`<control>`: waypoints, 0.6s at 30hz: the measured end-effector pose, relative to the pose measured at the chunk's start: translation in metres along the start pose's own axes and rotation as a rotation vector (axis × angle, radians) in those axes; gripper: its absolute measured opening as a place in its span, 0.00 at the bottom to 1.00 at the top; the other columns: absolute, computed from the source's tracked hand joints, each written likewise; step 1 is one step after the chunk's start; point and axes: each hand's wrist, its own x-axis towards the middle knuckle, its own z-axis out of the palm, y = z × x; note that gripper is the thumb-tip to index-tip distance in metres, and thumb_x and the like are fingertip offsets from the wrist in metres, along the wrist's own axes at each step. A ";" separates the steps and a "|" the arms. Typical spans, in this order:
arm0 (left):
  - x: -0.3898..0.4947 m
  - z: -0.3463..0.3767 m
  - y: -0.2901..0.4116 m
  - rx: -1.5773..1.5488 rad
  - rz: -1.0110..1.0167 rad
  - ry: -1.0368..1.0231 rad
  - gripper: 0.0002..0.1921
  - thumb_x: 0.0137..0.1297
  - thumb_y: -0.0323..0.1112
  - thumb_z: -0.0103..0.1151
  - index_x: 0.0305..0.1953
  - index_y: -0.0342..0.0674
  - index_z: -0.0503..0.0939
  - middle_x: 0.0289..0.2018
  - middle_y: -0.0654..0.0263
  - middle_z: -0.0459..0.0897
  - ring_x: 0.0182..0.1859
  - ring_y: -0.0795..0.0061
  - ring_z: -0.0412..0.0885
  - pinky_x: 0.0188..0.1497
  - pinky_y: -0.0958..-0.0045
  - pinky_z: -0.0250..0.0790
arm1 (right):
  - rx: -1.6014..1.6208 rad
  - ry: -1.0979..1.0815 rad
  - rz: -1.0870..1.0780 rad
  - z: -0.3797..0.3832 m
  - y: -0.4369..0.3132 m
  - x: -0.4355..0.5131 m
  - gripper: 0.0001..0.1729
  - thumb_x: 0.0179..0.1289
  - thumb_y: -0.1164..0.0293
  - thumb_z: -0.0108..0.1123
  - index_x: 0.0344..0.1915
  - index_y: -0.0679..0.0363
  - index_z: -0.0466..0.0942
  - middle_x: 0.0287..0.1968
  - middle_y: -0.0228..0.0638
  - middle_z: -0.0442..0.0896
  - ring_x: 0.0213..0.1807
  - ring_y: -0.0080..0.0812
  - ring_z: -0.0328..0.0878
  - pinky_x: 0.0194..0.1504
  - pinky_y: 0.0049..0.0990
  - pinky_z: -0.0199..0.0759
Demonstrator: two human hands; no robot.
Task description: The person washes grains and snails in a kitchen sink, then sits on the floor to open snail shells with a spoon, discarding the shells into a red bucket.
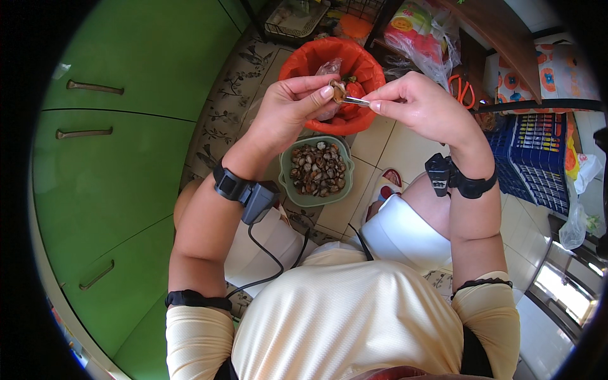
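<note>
Between the thumb and fingers of my left hand [297,99] is a small brown clam [339,91], held up above a bin [289,61] lined with a red plastic bag. My right hand [418,107] pinches a thin metal tool [356,101], whose tip meets the clam; the tool's far end is hidden by my fingers. Below my hands, a pale green plastic basin [286,190] on the floor holds many shellfish [318,171]. Inside the bin lie clear plastic and something red, partly covered by my left hand.
Green cabinets [123,171] line the left side. At the right stands a blue plastic crate [536,161], with orange-handled scissors [461,92] near it. A wire rack with a tray [299,21] is beyond the bin. My slippered foot [387,187] is right of the basin.
</note>
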 end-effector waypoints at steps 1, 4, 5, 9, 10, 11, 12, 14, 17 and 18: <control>0.000 -0.001 0.000 0.004 -0.007 -0.012 0.18 0.77 0.29 0.62 0.64 0.32 0.80 0.54 0.59 0.88 0.55 0.73 0.87 0.61 0.72 0.82 | -0.001 0.011 -0.010 -0.002 0.000 -0.001 0.16 0.72 0.68 0.65 0.54 0.66 0.86 0.35 0.44 0.88 0.34 0.26 0.80 0.42 0.28 0.75; 0.000 -0.002 0.001 0.033 -0.016 -0.039 0.19 0.77 0.30 0.62 0.65 0.32 0.80 0.56 0.59 0.88 0.57 0.73 0.87 0.63 0.72 0.81 | -0.028 -0.022 0.024 -0.004 -0.001 -0.003 0.16 0.73 0.69 0.65 0.54 0.68 0.86 0.34 0.38 0.88 0.36 0.21 0.78 0.41 0.25 0.74; 0.000 -0.003 0.001 0.050 -0.021 -0.040 0.19 0.77 0.30 0.62 0.65 0.32 0.80 0.56 0.59 0.88 0.57 0.73 0.87 0.63 0.72 0.81 | -0.022 -0.032 -0.002 -0.005 -0.001 -0.004 0.16 0.74 0.70 0.65 0.55 0.69 0.86 0.35 0.32 0.89 0.38 0.16 0.77 0.42 0.22 0.73; 0.000 -0.001 0.000 0.014 -0.042 -0.020 0.19 0.77 0.30 0.62 0.65 0.32 0.80 0.55 0.60 0.88 0.57 0.74 0.86 0.62 0.73 0.82 | 0.013 0.007 -0.011 -0.003 0.002 -0.002 0.16 0.72 0.67 0.65 0.52 0.64 0.87 0.30 0.46 0.85 0.30 0.28 0.77 0.38 0.30 0.73; 0.000 -0.001 0.001 0.003 -0.048 -0.010 0.19 0.77 0.31 0.61 0.65 0.32 0.80 0.55 0.60 0.88 0.56 0.74 0.86 0.62 0.74 0.82 | 0.022 0.003 -0.013 -0.003 0.003 -0.002 0.16 0.72 0.67 0.65 0.52 0.65 0.87 0.29 0.45 0.85 0.31 0.26 0.77 0.38 0.29 0.73; 0.001 -0.001 0.001 -0.015 -0.050 -0.006 0.19 0.78 0.31 0.61 0.64 0.31 0.80 0.55 0.60 0.88 0.56 0.74 0.86 0.61 0.74 0.82 | 0.032 -0.002 -0.015 -0.003 0.004 -0.002 0.16 0.72 0.66 0.64 0.52 0.65 0.87 0.29 0.44 0.85 0.31 0.25 0.77 0.37 0.29 0.73; 0.001 -0.002 0.002 -0.020 -0.068 -0.001 0.19 0.78 0.31 0.61 0.64 0.31 0.80 0.55 0.60 0.88 0.56 0.75 0.86 0.61 0.75 0.82 | 0.053 -0.011 -0.015 -0.004 0.005 -0.001 0.16 0.73 0.66 0.64 0.53 0.65 0.87 0.28 0.41 0.84 0.31 0.23 0.76 0.37 0.29 0.72; 0.001 -0.003 0.003 -0.042 -0.094 -0.002 0.18 0.78 0.32 0.60 0.64 0.31 0.80 0.55 0.60 0.88 0.55 0.75 0.86 0.60 0.76 0.83 | 0.100 -0.043 -0.022 -0.005 0.006 -0.001 0.16 0.73 0.66 0.64 0.53 0.65 0.87 0.27 0.36 0.83 0.31 0.21 0.74 0.37 0.27 0.71; 0.001 -0.003 0.003 -0.064 -0.112 -0.012 0.18 0.78 0.31 0.60 0.64 0.31 0.80 0.54 0.60 0.88 0.55 0.75 0.87 0.59 0.77 0.83 | 0.101 -0.099 0.051 -0.008 0.006 -0.001 0.17 0.76 0.68 0.65 0.56 0.68 0.86 0.31 0.23 0.82 0.34 0.13 0.71 0.35 0.19 0.67; 0.001 -0.003 0.003 -0.068 -0.116 -0.008 0.18 0.78 0.31 0.60 0.64 0.30 0.80 0.55 0.60 0.88 0.55 0.75 0.87 0.59 0.77 0.83 | 0.106 -0.116 0.051 -0.009 0.006 0.000 0.17 0.76 0.68 0.64 0.56 0.68 0.86 0.30 0.22 0.81 0.33 0.13 0.70 0.35 0.19 0.65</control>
